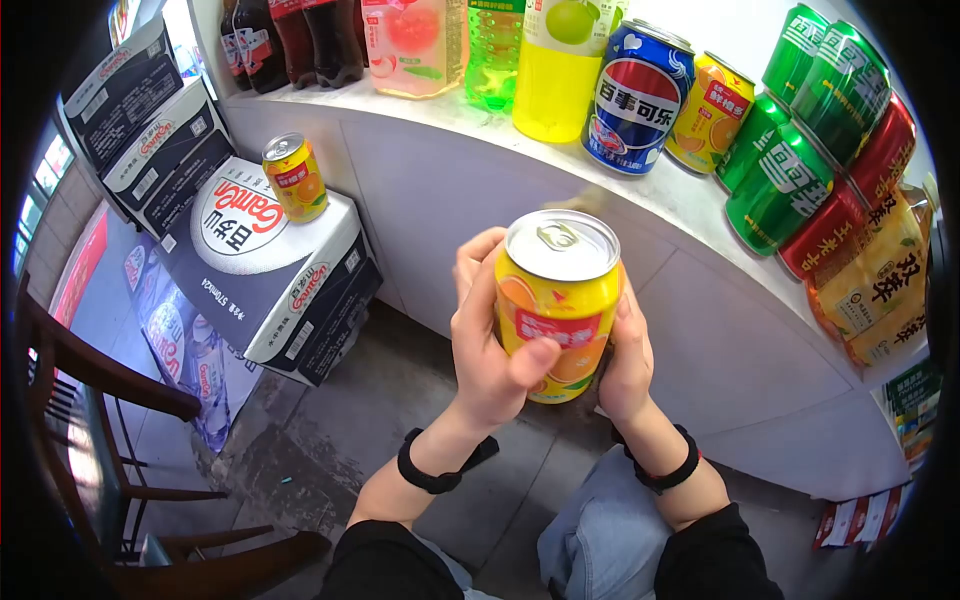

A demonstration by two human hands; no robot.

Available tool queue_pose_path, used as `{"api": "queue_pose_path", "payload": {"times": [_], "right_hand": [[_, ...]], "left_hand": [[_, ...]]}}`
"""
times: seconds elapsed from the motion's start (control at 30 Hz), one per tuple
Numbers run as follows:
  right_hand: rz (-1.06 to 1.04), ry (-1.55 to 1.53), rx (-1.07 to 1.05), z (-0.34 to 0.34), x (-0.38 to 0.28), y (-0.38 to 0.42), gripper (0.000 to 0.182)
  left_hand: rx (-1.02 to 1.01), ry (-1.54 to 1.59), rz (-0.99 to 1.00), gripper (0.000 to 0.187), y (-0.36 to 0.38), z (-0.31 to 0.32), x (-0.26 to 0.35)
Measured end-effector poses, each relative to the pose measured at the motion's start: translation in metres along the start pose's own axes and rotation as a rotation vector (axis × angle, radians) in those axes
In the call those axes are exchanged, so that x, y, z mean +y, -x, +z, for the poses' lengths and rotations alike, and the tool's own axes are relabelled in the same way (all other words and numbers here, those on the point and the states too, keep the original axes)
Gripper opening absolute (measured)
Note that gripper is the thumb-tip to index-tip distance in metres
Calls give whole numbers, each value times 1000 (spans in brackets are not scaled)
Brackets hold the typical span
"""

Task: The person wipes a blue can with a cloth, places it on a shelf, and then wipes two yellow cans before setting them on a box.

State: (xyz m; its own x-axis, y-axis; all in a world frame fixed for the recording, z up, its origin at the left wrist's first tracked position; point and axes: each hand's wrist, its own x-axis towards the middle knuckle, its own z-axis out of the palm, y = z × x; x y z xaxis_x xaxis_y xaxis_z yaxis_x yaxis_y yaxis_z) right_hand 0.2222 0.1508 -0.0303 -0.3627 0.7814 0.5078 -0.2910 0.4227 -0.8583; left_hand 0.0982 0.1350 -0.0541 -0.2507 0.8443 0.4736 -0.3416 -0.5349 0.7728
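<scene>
A white shelf [480, 160] of drinks stands behind both hands [545, 350] gripping an orange can [556, 300].

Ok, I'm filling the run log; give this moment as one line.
left hand: grips orange can | right hand: grips it too | can: upright, unopened | behind: shelf

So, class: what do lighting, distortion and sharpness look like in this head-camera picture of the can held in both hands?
Head view: strong fisheye, so the shelf edge bows and black corners ring the frame; daylight is bright and even, with glare on the orange can lid; the left hand and right hand look sharp, while the chair at the rim smears.
</scene>
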Motion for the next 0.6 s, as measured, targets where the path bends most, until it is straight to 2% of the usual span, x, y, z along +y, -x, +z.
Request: {"api": "queue_pose_path", "payload": {"times": [0.07,0.13,0.17,0.2,0.23,0.27,0.3,0.37,0.43,0.47,0.57,0.6], "right_hand": [[47,-53,12,-1,2,4,50],[249,-122,65,-6,9,7,47],[250,-120,64,-5,10,7,47],[386,-174,184,-4,11,4,45],[520,-228,305,-4,12,3,43],[498,-284,143,-17,19,7,39],[494,-285,146,-15,16,5,39],[598,-246,235,-8,7,1,37],[580,-339,312,-5,10,-1,38],[559,-367,347,-4,12,-1,38],[495,-347,424,-3,13,0,39],[453,-303,467,-1,13,1,39]], "left_hand": [[-11,-539,435,79,-8,-6,-2],[-44,-611,481,80,-13,-9,-2],[-78,-684,528,81,-15,-11,-2],[-106,-868,573,89,-16,-12,2],[-105,-867,575,89,-17,-12,4],[-182,-937,615,91,-19,-13,6],[-261,-1006,656,93,-22,-13,9],[-285,-1020,650,89,-24,-14,17],[-175,-1079,665,80,-25,-15,19],[-200,-1009,667,69,-25,-14,18],[-228,-846,585,63,-18,-1,13],[-221,-857,567,67,-14,4,11]]}}
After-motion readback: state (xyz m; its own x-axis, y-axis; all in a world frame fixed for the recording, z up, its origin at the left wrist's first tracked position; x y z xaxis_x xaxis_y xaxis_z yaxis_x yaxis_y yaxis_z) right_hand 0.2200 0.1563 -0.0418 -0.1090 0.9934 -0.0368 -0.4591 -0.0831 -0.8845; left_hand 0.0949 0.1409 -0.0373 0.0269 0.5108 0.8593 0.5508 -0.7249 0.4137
